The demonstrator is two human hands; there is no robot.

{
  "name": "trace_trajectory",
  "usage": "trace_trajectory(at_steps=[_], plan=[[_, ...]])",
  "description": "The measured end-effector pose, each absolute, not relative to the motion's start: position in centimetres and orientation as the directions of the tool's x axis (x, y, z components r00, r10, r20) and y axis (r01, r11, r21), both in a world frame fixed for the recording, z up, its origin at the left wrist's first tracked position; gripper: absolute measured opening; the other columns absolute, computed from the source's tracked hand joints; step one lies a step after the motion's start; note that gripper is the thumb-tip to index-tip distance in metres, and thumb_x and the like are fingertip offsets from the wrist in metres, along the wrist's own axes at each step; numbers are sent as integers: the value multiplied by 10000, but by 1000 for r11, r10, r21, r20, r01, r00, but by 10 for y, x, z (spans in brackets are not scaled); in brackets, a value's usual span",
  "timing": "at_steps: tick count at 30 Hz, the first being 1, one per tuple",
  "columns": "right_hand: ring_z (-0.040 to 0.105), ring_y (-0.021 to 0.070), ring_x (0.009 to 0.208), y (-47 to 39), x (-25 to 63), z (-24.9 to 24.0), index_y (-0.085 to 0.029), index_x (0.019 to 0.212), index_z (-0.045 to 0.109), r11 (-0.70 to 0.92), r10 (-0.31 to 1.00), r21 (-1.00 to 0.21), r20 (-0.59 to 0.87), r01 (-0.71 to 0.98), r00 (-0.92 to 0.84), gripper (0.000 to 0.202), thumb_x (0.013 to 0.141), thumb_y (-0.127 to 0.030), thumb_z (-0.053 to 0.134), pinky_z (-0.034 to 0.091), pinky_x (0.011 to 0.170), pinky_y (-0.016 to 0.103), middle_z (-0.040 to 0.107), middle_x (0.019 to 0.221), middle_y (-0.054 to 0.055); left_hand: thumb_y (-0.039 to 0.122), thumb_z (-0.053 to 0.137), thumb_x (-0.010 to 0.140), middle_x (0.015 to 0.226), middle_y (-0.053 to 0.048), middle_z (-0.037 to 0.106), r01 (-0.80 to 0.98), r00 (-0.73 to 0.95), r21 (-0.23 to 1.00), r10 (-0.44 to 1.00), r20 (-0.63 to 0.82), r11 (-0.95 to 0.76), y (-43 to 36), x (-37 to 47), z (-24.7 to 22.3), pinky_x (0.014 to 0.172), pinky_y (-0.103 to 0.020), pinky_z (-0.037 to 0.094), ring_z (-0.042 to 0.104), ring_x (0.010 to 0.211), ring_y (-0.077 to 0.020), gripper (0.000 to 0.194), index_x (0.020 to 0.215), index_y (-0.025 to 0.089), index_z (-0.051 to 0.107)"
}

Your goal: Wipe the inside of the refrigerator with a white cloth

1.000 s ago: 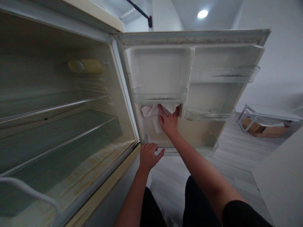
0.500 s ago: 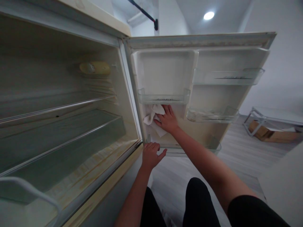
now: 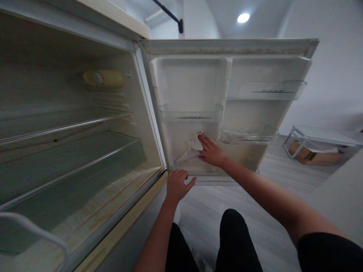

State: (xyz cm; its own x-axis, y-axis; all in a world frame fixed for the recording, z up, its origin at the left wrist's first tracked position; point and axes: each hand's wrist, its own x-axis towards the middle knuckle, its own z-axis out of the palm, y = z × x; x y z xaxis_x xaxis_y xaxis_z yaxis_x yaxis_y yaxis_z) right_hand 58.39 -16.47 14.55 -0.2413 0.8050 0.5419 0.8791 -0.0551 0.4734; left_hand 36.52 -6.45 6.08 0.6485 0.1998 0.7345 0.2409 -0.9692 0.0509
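Observation:
A white cloth (image 3: 195, 143) lies crumpled against the inner panel of the open fridge door (image 3: 190, 83). My right hand (image 3: 211, 151) presses on it, fingers wrapped partly over the cloth, below the small clear door shelf (image 3: 191, 116). At the door's lower hinge-side corner, my left hand (image 3: 178, 185) rests on the edge with its thumb spread from the fingers and nothing held.
To the left stands the fridge interior with glass shelves (image 3: 70, 173) and a yellowed lamp cover (image 3: 104, 78). More clear door shelves (image 3: 249, 136) are on the right. A cardboard box (image 3: 314, 153) sits under a white table (image 3: 326, 135).
My right hand and the cloth have moved right and slightly down across the door panel. My left hand keeps its place at the door's corner. The view has shifted a little.

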Motion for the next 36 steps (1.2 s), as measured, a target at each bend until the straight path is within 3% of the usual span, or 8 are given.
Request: trace_trajectory(at_steps=[3, 6, 10, 19, 22, 27, 32, 36], plan=[[320, 302, 1499, -203, 612, 147, -115, 1072, 709, -18, 881, 515, 413, 857, -229, 250, 924, -304, 642, 416, 1124, 447, 316, 1619, 190, 498, 596, 927, 683, -14, 610, 238, 645, 44, 192, 740, -970, -63, 365, 60, 771, -386, 377, 586, 750, -220, 352, 700, 238, 527], [517, 274, 1348, -246, 638, 149, -158, 1248, 670, -129, 938, 503, 342, 855, -60, 336, 986, -325, 543, 491, 987, 398, 502, 1505, 167, 490, 599, 923, 676, -12, 609, 242, 635, 41, 191, 748, -969, -63, 367, 59, 761, -383, 376, 580, 733, -217, 351, 690, 240, 519], [580, 324, 1216, -289, 655, 145, -127, 1303, 650, -382, 876, 499, 463, 778, 133, 409, 998, -357, 505, 464, 979, 446, 652, 1302, 190, 492, 590, 923, 666, -7, 602, 250, 623, 41, 193, 758, -967, -65, 370, 59, 766, -379, 378, 573, 725, -214, 355, 682, 242, 517], [491, 445, 1247, -295, 640, 126, -62, 1310, 625, -652, 675, 389, 689, 652, 264, 463, 886, -246, 601, 344, 1072, 642, 553, 1375, 270, 502, 598, 914, 671, -9, 609, 268, 621, 57, 217, 753, -962, -68, 374, 60, 749, -379, 380, 568, 718, -218, 356, 681, 242, 527], [536, 418, 1215, -286, 640, 129, -69, 1317, 627, -551, 763, 440, 609, 709, 215, 443, 894, -186, 574, 419, 1040, 583, 567, 1360, 271, 494, 593, 919, 666, -8, 607, 274, 616, 54, 218, 757, -960, -69, 375, 60, 746, -376, 373, 568, 713, -213, 356, 677, 241, 525], [492, 344, 1347, -255, 637, 134, -118, 1335, 626, -186, 900, 599, 421, 779, -108, 420, 934, -127, 502, 409, 1131, 515, 477, 1517, 188, 488, 601, 913, 661, -13, 603, 267, 610, 66, 222, 760, -962, -69, 375, 58, 742, -380, 368, 565, 712, -215, 350, 675, 244, 522], [329, 342, 1488, -189, 616, 140, -77, 1408, 556, 124, 881, 539, 327, 833, -342, 634, 799, -168, 710, 309, 1227, 537, 440, 1547, 196, 489, 604, 912, 675, -18, 615, 277, 610, 58, 222, 761, -959, -70, 373, 59, 759, -382, 371, 580, 734, -223, 346, 682, 244, 523], [247, 348, 1521, -127, 577, 150, -32, 1423, 527, 199, 819, 512, 381, 836, -429, 737, 751, -219, 769, 259, 1252, 527, 371, 1582, 225, 501, 584, 925, 677, -18, 615, 280, 618, 43, 214, 757, -959, -70, 372, 61, 759, -382, 378, 590, 737, -223, 357, 689, 239, 524]])
